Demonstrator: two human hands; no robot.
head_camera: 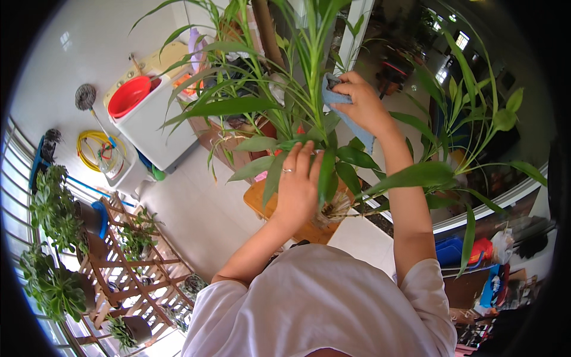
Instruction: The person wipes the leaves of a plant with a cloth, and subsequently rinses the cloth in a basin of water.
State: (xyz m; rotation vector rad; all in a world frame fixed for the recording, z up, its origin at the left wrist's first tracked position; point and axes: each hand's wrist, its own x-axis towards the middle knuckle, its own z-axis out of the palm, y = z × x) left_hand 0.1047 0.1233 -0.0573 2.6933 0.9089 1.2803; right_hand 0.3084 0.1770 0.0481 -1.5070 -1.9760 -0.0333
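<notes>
A leafy potted plant with long green stalks, resembling lucky bamboo (314, 76), stands before me. Its base sits in a clear vessel (328, 218) on a wooden stool (258, 201). My right hand (363, 105) grips a blue-grey cloth (357, 129), bunched at the fingers with one end hanging down, just right of the upright stalks. My left hand (299, 183), with a ring on one finger, lies among the lower broad leaves (256, 143). Its fingertips touch foliage, and leaves partly cover its far side; whether it grips one is unclear.
At the left stand a white washing machine (156, 120) with a red basin (129, 96) on top, a mop (85, 97) and a coiled yellow hose (84, 151). A wooden rack (125, 263) holds potted succulents (58, 285). Dark glass (495, 147) rises at the right.
</notes>
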